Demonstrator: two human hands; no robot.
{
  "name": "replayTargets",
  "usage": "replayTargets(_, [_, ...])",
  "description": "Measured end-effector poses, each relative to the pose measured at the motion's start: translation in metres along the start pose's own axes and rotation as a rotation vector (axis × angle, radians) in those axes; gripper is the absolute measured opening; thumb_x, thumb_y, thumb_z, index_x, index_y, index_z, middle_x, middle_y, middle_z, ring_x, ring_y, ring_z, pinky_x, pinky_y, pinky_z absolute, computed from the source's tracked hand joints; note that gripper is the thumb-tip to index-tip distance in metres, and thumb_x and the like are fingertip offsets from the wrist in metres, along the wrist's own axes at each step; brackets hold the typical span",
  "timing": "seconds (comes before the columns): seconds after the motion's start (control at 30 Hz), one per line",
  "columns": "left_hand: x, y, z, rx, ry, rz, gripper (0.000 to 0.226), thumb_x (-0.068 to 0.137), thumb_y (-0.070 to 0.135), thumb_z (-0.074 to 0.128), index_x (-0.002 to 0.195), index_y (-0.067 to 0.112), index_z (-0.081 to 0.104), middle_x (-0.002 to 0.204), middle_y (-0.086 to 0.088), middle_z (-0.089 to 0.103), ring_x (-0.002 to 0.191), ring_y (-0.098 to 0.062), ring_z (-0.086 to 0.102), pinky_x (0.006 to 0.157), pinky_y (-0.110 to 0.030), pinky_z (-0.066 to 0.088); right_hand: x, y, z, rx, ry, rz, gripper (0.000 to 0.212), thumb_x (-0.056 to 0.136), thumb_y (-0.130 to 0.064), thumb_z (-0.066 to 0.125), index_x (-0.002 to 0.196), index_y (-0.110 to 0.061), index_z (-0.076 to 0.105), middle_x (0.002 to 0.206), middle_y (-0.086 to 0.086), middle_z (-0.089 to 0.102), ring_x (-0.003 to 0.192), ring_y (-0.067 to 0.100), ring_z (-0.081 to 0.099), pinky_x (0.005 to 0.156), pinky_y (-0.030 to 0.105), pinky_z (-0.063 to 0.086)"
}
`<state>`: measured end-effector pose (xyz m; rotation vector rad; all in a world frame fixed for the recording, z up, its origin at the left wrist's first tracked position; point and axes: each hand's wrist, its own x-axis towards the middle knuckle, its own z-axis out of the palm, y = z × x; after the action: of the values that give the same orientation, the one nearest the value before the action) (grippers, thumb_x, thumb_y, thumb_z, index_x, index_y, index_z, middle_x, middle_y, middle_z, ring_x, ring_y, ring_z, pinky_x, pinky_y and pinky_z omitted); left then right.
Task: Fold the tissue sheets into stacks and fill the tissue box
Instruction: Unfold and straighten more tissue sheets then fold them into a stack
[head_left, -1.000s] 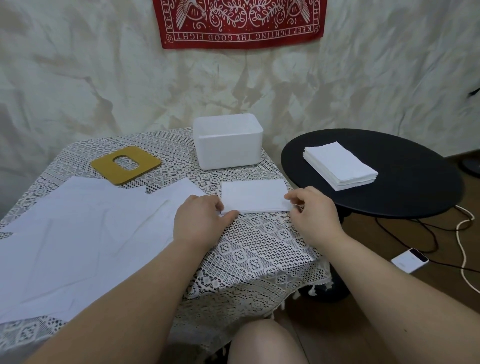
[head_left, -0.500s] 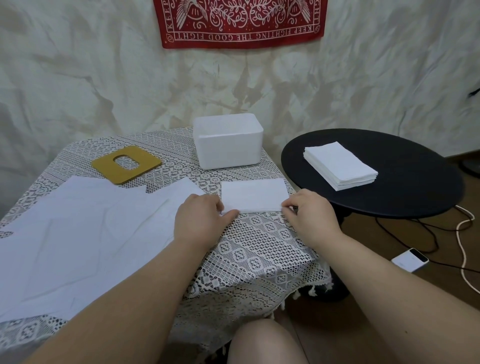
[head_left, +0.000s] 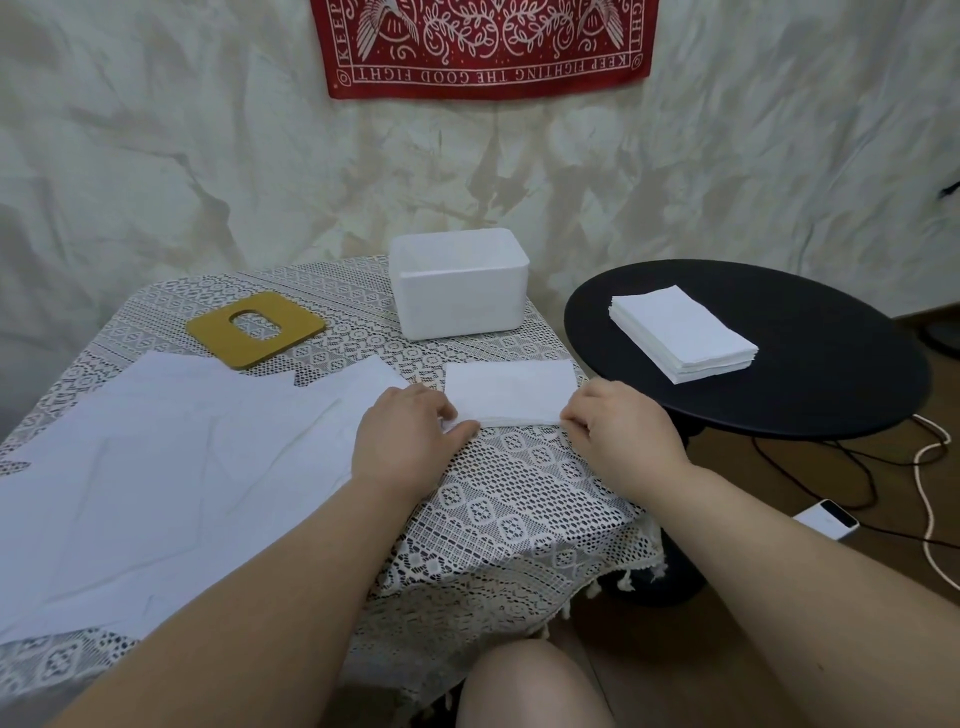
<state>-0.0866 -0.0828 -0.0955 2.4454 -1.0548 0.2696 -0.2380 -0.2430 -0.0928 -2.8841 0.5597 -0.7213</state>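
Folded tissue (head_left: 511, 387) sits on the lace tablecloth (head_left: 519, 499), in front of the tissue box (head_left: 460, 286), between both hands. Delta vs earlier frames: the near edge of the folded tissue now looks slightly lifted where the hands grip it; right hand (head_left: 621, 434) has slid inward from the tissue's right corner a second ago to its near-right edge. Left hand (head_left: 402, 441) hasn't moved.

Hand state: left pinches the near-left corner, thumb (head_left: 460, 428) under or against the edge, fingers curled on top. Right pinches the near-right corner with curled fingers.

Counts:
- 1 folded tissue in work
- 1 finished stack (head_left: 680, 332) on the black round table (head_left: 831, 374), well apart to the right
- 1 white open box, contents not visible
- 1 yellow lid (head_left: 254, 328) with oval slot, flat, left of the box
- unfolded sheets (head_left: 156, 467) overlapping at left, at least 2, exact number unclear
- 1 white device (head_left: 826, 519) on the floor among cables
- 1 red banner (head_left: 483, 47) on the wall
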Motion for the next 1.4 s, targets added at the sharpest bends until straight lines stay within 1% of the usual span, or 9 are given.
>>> replayTargets(0.27, [0.001, -0.001, 0.0, -0.012, 0.0, 0.013, 0.029, 0.082, 0.054, 0.062, 0.088, 0.025, 0.064, 0.102, 0.009, 0.062, 0.096, -0.012, 0.051, 0.072, -0.026, 0.038, 0.008, -0.004, 0.001, 0.038, -0.011, -0.021, 0.017, 0.09, -0.023, 0.06, 0.097, -0.014, 0.072, 0.111, -0.001, 0.064, 0.099, 0.022, 0.058, 0.078, 0.03, 0.046])
replayTargets(0.4, [0.0, -0.002, 0.001, -0.022, -0.003, 0.013, 0.027, 0.082, 0.053, 0.063, 0.082, 0.027, 0.061, 0.097, 0.01, 0.061, 0.095, -0.012, 0.051, 0.073, -0.026, 0.04, 0.012, -0.004, 0.004, 0.033, -0.019, 0.035, 0.018, 0.092, -0.024, 0.056, 0.096, -0.015, 0.07, 0.106, -0.003, 0.063, 0.096, 0.019, 0.055, 0.076, 0.028, 0.043])
replayTargets(0.57, [0.001, -0.001, 0.001, -0.047, 0.007, 0.037, 0.022, 0.083, 0.048, 0.064, 0.08, 0.026, 0.063, 0.093, 0.011, 0.06, 0.093, -0.011, 0.051, 0.073, -0.026, 0.04, 0.006, -0.007, 0.01, 0.057, 0.049, -0.086, 0.002, 0.077, -0.013, 0.076, 0.077, -0.011, 0.075, 0.092, 0.003, 0.071, 0.086, 0.028, 0.064, 0.075, 0.03, 0.048])
replayTargets(0.73, [0.001, -0.001, 0.0, -0.064, -0.013, 0.03, 0.022, 0.084, 0.045, 0.063, 0.075, 0.026, 0.061, 0.089, 0.01, 0.06, 0.088, -0.011, 0.053, 0.072, -0.028, 0.044, 0.011, -0.007, 0.008, -0.005, -0.051, -0.007, 0.026, 0.095, -0.021, 0.05, 0.075, -0.011, 0.063, 0.078, -0.005, 0.056, 0.084, 0.02, 0.057, 0.064, 0.029, 0.039])
replayTargets(1.03, [0.0, 0.005, -0.005, 0.005, -0.052, 0.043, 0.033, 0.09, 0.048, 0.054, 0.074, 0.021, 0.064, 0.086, 0.008, 0.062, 0.079, -0.013, 0.058, 0.07, -0.032, 0.049, 0.022, -0.02, -0.006, -0.099, -0.213, 0.065, 0.034, 0.095, -0.03, 0.043, 0.077, -0.012, 0.065, 0.077, 0.003, 0.063, 0.072, 0.023, 0.056, 0.058, 0.029, 0.041])
replayTargets(1.2, [0.005, 0.009, -0.027, 0.117, -0.23, 0.069, 0.05, 0.095, 0.047, 0.041, 0.058, 0.015, 0.052, 0.053, -0.002, 0.058, 0.052, -0.02, 0.055, 0.053, -0.03, 0.046, 0.018, -0.042, -0.004, -0.014, -0.172, 0.039, 0.027, 0.093, -0.031, 0.047, 0.077, -0.014, 0.059, 0.082, 0.001, 0.059, 0.08, 0.025, 0.058, 0.064, 0.033, 0.044])
replayTargets(1.27, [0.007, 0.007, -0.037, 0.1, -0.302, 0.094, 0.043, 0.095, 0.045, 0.044, 0.066, 0.017, 0.06, 0.062, -0.002, 0.058, 0.06, -0.021, 0.054, 0.056, -0.029, 0.04, 0.019, -0.059, -0.003, 0.055, -0.179, 0.025, 0.021, 0.093, -0.033, 0.049, 0.094, -0.017, 0.063, 0.097, 0.0, 0.061, 0.09, 0.025, 0.059, 0.071, 0.034, 0.046])
replayTargets(1.33, [0.005, -0.005, -0.044, 0.108, -0.256, 0.057, 0.027, 0.093, 0.041, 0.051, 0.101, 0.024, 0.069, 0.1, 0.002, 0.068, 0.091, -0.017, 0.06, 0.075, -0.028, 0.045, 0.022, -0.077, -0.002, 0.104, -0.196, -0.004, 0.029, 0.095, -0.033, 0.048, 0.118, -0.019, 0.059, 0.116, 0.0, 0.061, 0.104, 0.024, 0.057, 0.083, 0.034, 0.046])
replayTargets(1.4, [-0.002, -0.028, -0.052, 0.168, -0.117, -0.027, 0.037, 0.09, 0.039, 0.057, 0.124, 0.024, 0.06, 0.13, 0.005, 0.057, 0.118, -0.018, 0.051, 0.094, -0.031, 0.041, 0.026, -0.097, 0.002, 0.153, -0.194, -0.04, 0.037, 0.096, -0.031, 0.047, 0.131, -0.021, 0.052, 0.127, 0.001, 0.059, 0.113, 0.023, 0.054, 0.09, 0.032, 0.043])
